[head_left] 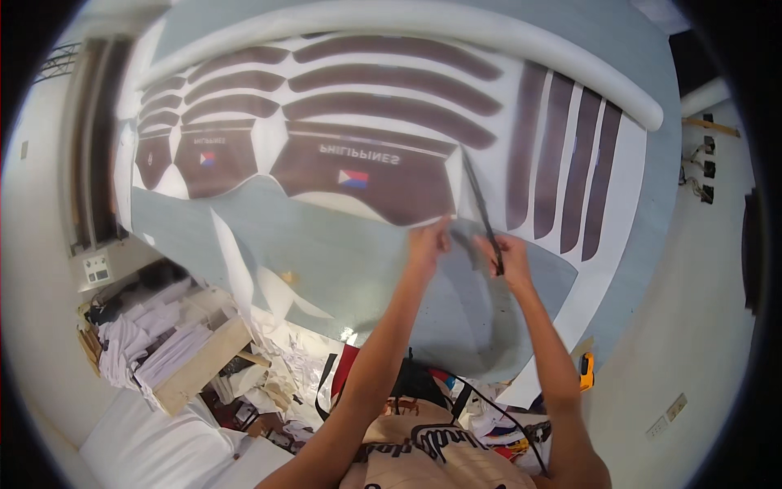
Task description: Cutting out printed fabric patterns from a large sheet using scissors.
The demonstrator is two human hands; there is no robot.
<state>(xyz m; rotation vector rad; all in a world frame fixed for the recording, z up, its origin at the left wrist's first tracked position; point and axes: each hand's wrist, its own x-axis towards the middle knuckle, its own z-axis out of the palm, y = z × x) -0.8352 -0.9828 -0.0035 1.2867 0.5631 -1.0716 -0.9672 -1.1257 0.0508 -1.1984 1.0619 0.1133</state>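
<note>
A wide white printed sheet [489, 196] lies over the table, bearing dark brown panels and curved strips. My left hand [428, 247] is closed at its near edge, thumb and finger pinching the sheet by the lower corner of a large brown panel [407, 183] with a small flag print. Just to the right, my right hand [508, 259] is wrapped round a pair of long dark scissors [479, 191]. Their blades point away from me, beside that panel's right side. Whether the blades are apart is hard to make out.
A thick white roll [391, 18] stretches along the far side of the blue-grey table [350, 265]. White offcuts [281, 293] hang at the near left edge. Stacked white pieces [163, 342] fill the lower left. An orange-and-black tool [586, 371] sits at the right table edge.
</note>
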